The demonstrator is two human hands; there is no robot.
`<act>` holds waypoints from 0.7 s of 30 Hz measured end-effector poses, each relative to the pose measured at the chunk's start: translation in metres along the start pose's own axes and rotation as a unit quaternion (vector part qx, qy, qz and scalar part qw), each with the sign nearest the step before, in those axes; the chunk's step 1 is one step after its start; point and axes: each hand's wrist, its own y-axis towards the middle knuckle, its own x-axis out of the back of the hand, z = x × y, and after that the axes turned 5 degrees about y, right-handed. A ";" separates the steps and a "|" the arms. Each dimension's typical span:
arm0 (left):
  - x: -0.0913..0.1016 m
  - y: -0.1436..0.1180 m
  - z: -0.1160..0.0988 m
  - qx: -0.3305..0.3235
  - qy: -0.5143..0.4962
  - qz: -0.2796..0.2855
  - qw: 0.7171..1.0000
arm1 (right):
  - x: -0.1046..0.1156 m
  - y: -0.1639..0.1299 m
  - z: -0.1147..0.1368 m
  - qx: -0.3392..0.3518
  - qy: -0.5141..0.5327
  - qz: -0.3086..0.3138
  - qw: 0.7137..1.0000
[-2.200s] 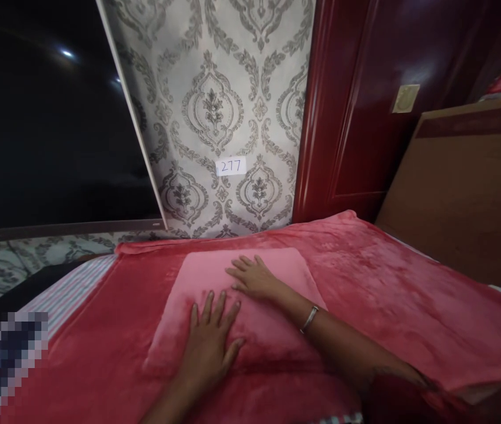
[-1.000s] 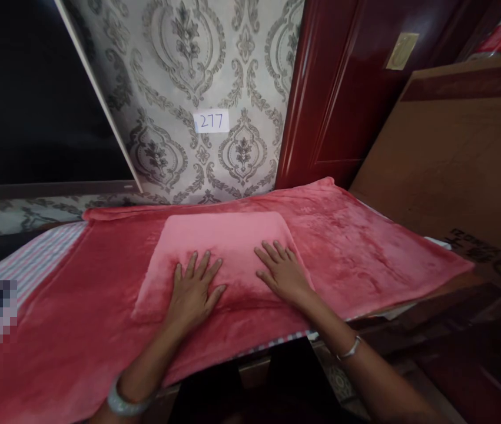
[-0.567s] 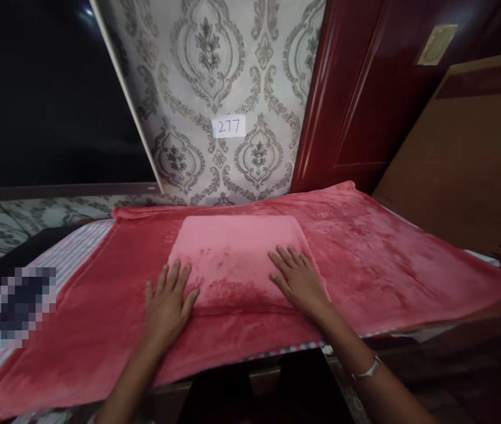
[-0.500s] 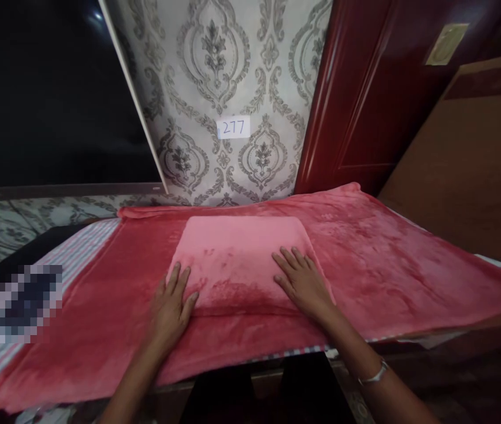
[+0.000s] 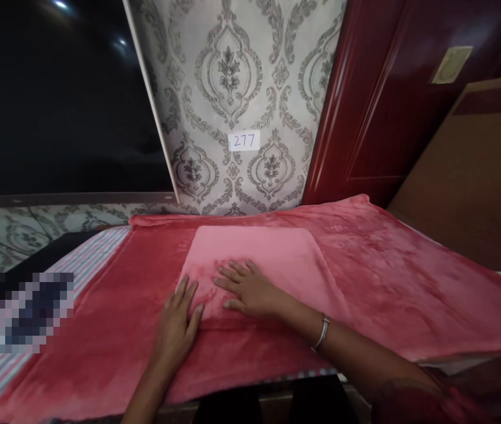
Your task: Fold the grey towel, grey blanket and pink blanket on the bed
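A folded pink plush cloth (image 5: 259, 244) lies flat on a larger red-pink plush blanket (image 5: 391, 294). My right hand (image 5: 245, 288) rests palm down on the folded cloth, left of its middle, with its fingers spread. At the cloth's left edge, my left hand (image 5: 178, 321) lies with fingers stretched out, partly on the cloth and partly on the blanket. Neither hand grips anything. Part of the folded cloth's near side is hidden under my right hand and forearm.
Beneath the blanket a striped cloth (image 5: 95, 253) shows at the left, with a blurred-out dark object (image 5: 38, 312) on it. A dark screen (image 5: 56, 106) stands at the back left. A large brown cardboard panel (image 5: 475, 188) leans at the right. Patterned wall behind bears a paper label (image 5: 244, 141).
My right hand has slid left across the folded cloth, from its right side to left of its middle. The left hand stays by the left edge. The camera view has shifted slightly.
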 end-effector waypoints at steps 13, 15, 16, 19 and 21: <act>-0.006 -0.002 0.003 -0.005 0.004 -0.022 1.000 | 0.030 -0.134 -0.163 -0.491 -0.097 -0.097 0.860; -0.007 -0.003 0.004 -0.008 0.013 -0.030 0.999 | 0.033 -0.131 -0.156 -0.465 -0.134 -0.166 0.859; -0.008 -0.003 0.004 -0.009 0.018 -0.034 0.999 | 0.034 -0.122 -0.148 -0.428 -0.144 -0.201 0.869; -0.011 -0.004 0.007 -0.013 0.032 -0.048 0.998 | 0.037 -0.077 -0.104 -0.269 -0.100 -0.219 0.932; -0.012 -0.005 0.009 -0.021 0.036 -0.052 0.998 | 0.035 -0.039 -0.067 -0.175 -0.051 -0.158 0.971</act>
